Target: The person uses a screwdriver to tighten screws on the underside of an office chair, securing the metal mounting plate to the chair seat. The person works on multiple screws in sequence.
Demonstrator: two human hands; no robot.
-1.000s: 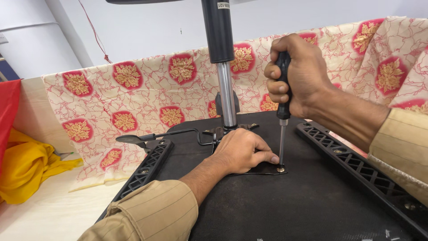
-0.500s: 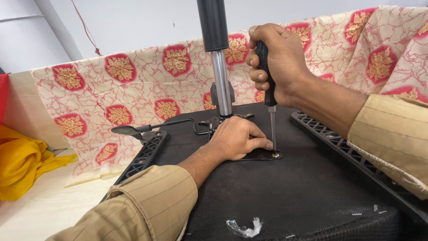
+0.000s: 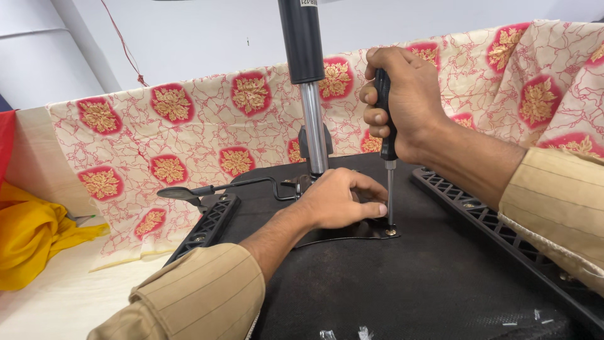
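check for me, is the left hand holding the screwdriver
No, the right hand grips the screwdriver upright, while the left hand lies flat on the black metal plate.

Screwdriver [image 3: 388,135] upright on plate screw [image 3: 391,232]

The right hand [image 3: 402,104] with the screwdriver [image 3: 388,164] now sits nearer the frame's centre; the yellow cloth [image 3: 34,242] shows more at left.

Cream draped cloth [image 3: 189,138] patterned with red-and-gold floral medallions (red veining throughout); beside it, plain yellow crumpled fabric [image 3: 31,236].
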